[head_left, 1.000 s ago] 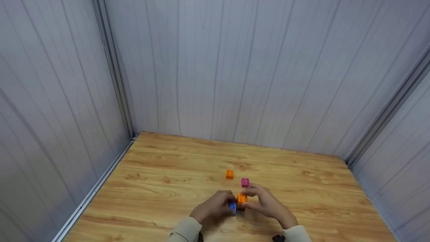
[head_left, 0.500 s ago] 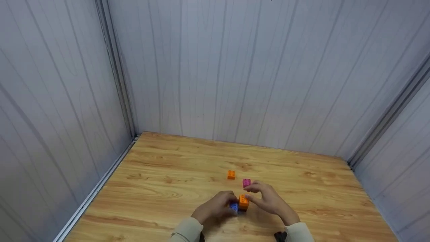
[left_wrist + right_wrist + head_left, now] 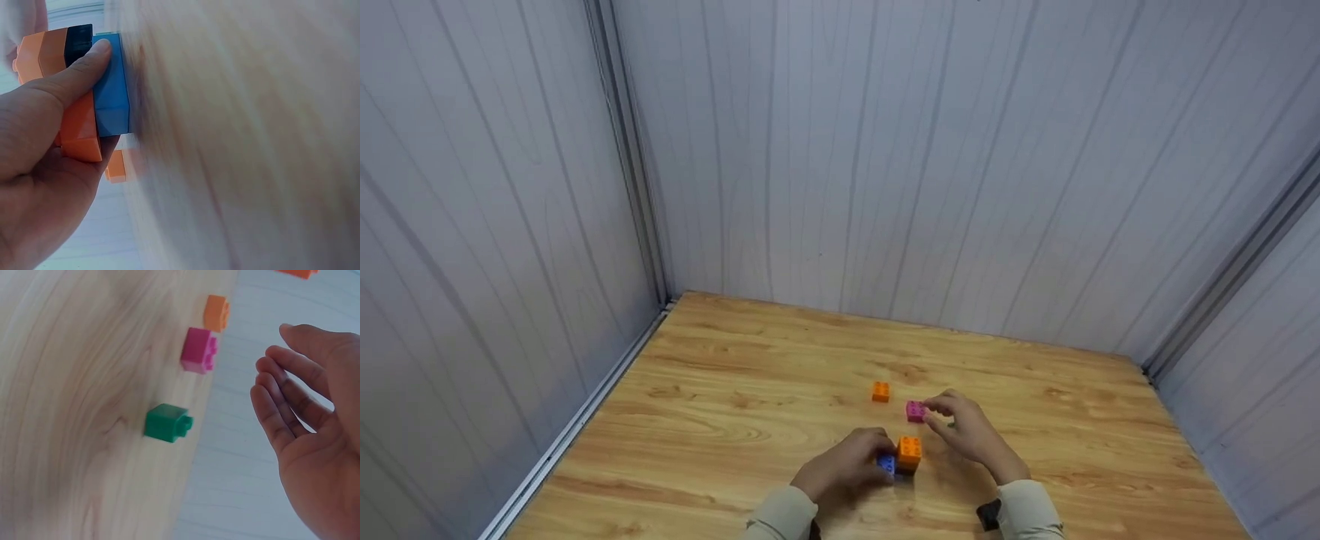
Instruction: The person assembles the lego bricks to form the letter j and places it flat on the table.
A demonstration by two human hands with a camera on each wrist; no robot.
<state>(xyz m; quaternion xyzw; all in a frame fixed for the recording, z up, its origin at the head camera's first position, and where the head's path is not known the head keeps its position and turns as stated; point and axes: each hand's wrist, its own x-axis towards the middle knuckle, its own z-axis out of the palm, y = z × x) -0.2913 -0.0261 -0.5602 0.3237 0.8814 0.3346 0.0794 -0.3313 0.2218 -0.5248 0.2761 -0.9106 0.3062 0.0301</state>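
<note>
My left hand (image 3: 864, 456) grips a small stack of bricks standing on the wooden table (image 3: 720, 420). The stack has a blue brick (image 3: 887, 465) beside an orange brick (image 3: 909, 452). In the left wrist view my thumb (image 3: 84, 67) lies across the blue brick (image 3: 112, 84), the orange brick (image 3: 79, 126) and a black brick (image 3: 79, 42). My right hand (image 3: 943, 411) hovers with relaxed fingers just right of a pink brick (image 3: 915, 410) and holds nothing. In the right wrist view it (image 3: 275, 377) is apart from the pink brick (image 3: 198, 350) and a green brick (image 3: 167, 422).
A loose orange brick (image 3: 880, 391) lies beyond the pink one, also in the right wrist view as the orange brick (image 3: 216, 313). Grey panel walls (image 3: 885, 165) close the table in on three sides, with a metal rail (image 3: 577, 427) along the left edge.
My right hand has let go of the orange brick on the stack and moved up and right, next to the pink brick. The left hand still holds the stack.
</note>
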